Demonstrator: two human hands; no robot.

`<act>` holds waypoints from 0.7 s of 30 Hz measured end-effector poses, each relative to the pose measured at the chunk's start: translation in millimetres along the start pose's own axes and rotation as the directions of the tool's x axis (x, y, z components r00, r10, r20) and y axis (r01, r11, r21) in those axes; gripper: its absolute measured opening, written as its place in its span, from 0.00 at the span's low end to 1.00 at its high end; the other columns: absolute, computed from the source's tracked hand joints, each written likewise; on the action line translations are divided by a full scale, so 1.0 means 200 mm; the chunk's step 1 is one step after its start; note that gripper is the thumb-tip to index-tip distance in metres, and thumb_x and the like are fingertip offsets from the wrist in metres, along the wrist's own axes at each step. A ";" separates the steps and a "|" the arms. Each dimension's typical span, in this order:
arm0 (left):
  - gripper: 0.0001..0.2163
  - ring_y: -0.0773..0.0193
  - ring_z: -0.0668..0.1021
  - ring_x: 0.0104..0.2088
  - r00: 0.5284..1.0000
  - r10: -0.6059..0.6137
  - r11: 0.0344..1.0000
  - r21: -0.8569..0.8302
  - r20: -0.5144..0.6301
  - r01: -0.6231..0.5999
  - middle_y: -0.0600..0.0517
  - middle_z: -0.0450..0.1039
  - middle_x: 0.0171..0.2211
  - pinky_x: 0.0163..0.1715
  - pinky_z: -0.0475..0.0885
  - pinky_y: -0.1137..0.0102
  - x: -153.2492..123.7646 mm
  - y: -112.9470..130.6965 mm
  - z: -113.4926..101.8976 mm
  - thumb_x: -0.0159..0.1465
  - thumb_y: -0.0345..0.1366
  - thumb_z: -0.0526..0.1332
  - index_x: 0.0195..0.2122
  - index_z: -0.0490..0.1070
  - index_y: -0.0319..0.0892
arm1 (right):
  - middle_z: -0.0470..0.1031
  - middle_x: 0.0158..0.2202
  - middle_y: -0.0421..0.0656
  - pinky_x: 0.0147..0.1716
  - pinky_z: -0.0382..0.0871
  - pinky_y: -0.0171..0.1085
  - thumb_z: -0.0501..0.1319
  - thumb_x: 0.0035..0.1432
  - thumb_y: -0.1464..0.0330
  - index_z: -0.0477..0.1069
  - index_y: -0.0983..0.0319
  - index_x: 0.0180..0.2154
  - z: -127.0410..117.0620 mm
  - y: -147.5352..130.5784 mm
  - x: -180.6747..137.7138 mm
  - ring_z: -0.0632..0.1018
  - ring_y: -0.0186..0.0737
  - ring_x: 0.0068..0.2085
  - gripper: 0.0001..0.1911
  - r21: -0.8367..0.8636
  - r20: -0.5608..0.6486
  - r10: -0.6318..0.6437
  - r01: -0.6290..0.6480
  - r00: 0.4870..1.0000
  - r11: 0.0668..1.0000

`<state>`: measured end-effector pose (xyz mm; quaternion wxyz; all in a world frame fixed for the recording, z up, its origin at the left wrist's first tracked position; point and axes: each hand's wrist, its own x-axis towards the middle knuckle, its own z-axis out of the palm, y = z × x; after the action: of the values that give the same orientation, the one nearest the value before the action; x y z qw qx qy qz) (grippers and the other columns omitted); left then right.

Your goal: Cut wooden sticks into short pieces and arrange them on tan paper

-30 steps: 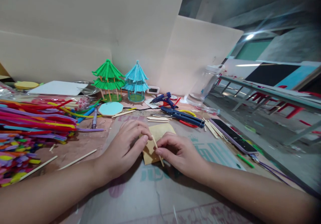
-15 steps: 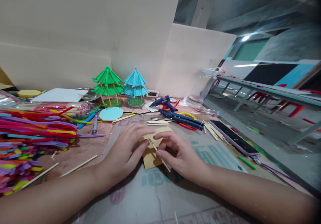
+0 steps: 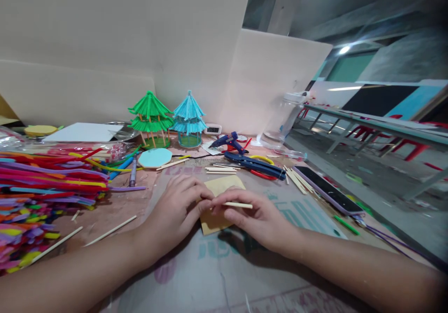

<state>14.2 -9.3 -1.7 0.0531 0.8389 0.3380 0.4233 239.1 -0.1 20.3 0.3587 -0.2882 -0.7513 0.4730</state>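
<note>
A thin pale wooden stick (image 3: 240,205) lies nearly level between my hands, above a tan piece of card (image 3: 224,185). My right hand (image 3: 259,215) is closed on the stick, whose right end sticks out past the fingers. With thumb and fingers pinched together, my left hand (image 3: 184,205) meets the right fingertips at the stick's other end, which the fingers cover. Beyond the hands, several short sticks (image 3: 221,169) lie in a small group, and more sticks (image 3: 297,180) are bunched to the right.
At the back stand green (image 3: 150,119) and blue (image 3: 189,119) pipe-cleaner pavilions. Pliers (image 3: 257,164), a glue gun (image 3: 229,141) and a light-blue octagonal piece (image 3: 155,158) lie in front. A phone (image 3: 329,189) rests right, a pipe-cleaner heap (image 3: 52,182) left, a clear bottle (image 3: 280,121) behind.
The stick has turned from a steep slant to nearly level. My fingertips have come together around it, and the right hand has shifted slightly.
</note>
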 end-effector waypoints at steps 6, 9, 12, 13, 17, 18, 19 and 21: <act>0.10 0.53 0.76 0.51 0.996 -0.093 0.989 0.117 0.016 0.090 0.47 0.77 0.49 0.51 0.67 0.58 0.00 -0.03 0.02 0.72 0.33 0.55 0.52 0.70 0.43 | 0.77 0.24 0.41 0.31 0.71 0.34 0.68 0.61 0.50 0.77 0.61 0.33 -0.10 0.10 0.09 0.76 0.35 0.27 0.20 0.485 -0.245 0.219 -0.076 0.944 0.871; 0.10 0.49 0.76 0.52 0.983 -0.168 0.969 0.196 0.080 0.149 0.44 0.76 0.49 0.51 0.68 0.53 0.00 -0.07 0.04 0.71 0.36 0.56 0.50 0.71 0.42 | 0.74 0.20 0.39 0.27 0.68 0.32 0.69 0.59 0.53 0.74 0.62 0.30 -0.15 0.15 0.13 0.74 0.35 0.24 0.18 0.597 -0.254 0.301 -0.096 0.919 0.796; 0.11 0.49 0.76 0.49 0.956 -0.217 0.963 0.201 0.199 0.177 0.46 0.76 0.47 0.49 0.69 0.53 0.00 -0.08 0.05 0.71 0.42 0.56 0.45 0.75 0.43 | 0.74 0.20 0.38 0.27 0.68 0.31 0.70 0.58 0.55 0.73 0.61 0.31 -0.15 0.16 0.14 0.74 0.34 0.24 0.17 0.612 -0.248 0.297 -0.089 0.922 0.786; 0.12 0.50 0.76 0.49 0.945 -0.226 0.965 0.189 0.238 0.183 0.47 0.76 0.47 0.49 0.69 0.53 0.00 -0.08 0.05 0.72 0.43 0.56 0.44 0.75 0.44 | 0.74 0.21 0.38 0.28 0.68 0.31 0.70 0.58 0.54 0.73 0.61 0.32 -0.15 0.15 0.13 0.74 0.34 0.24 0.18 0.602 -0.242 0.289 -0.090 0.926 0.793; 0.14 0.53 0.76 0.51 0.928 -0.201 0.978 0.115 0.315 0.173 0.47 0.75 0.49 0.52 0.70 0.54 -0.01 -0.07 0.05 0.73 0.40 0.52 0.48 0.77 0.46 | 0.74 0.22 0.37 0.28 0.67 0.32 0.69 0.59 0.51 0.71 0.60 0.33 -0.13 0.12 0.11 0.73 0.33 0.25 0.20 0.432 -0.265 0.218 -0.087 0.939 0.898; 0.15 0.53 0.76 0.52 0.927 -0.188 0.981 0.104 0.325 0.162 0.47 0.75 0.50 0.53 0.70 0.54 -0.01 -0.06 0.04 0.73 0.40 0.52 0.49 0.77 0.46 | 0.74 0.22 0.36 0.28 0.66 0.32 0.68 0.61 0.51 0.70 0.60 0.33 -0.13 0.11 0.10 0.73 0.33 0.25 0.19 0.336 -0.270 0.181 -0.084 0.946 0.938; 0.14 0.52 0.75 0.52 0.926 -0.179 0.983 0.100 0.332 0.154 0.47 0.75 0.50 0.54 0.70 0.54 -0.01 -0.06 0.04 0.72 0.39 0.53 0.50 0.77 0.46 | 0.73 0.23 0.36 0.28 0.66 0.32 0.66 0.63 0.53 0.69 0.59 0.33 -0.12 0.10 0.10 0.72 0.33 0.25 0.18 0.217 -0.260 0.136 -0.079 0.956 0.973; 0.13 0.51 0.75 0.53 0.925 -0.173 0.984 0.104 0.339 0.146 0.46 0.75 0.50 0.54 0.70 0.53 -0.01 -0.06 0.04 0.70 0.39 0.56 0.51 0.76 0.45 | 0.73 0.24 0.36 0.29 0.65 0.33 0.64 0.66 0.57 0.68 0.59 0.33 -0.10 0.08 0.08 0.73 0.33 0.26 0.14 -0.047 -0.174 0.028 -0.036 0.984 0.998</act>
<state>13.5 0.4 -12.1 0.1138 0.8715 0.4064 0.2499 248.0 27.8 15.5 0.4076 -0.3491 -0.7242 0.4331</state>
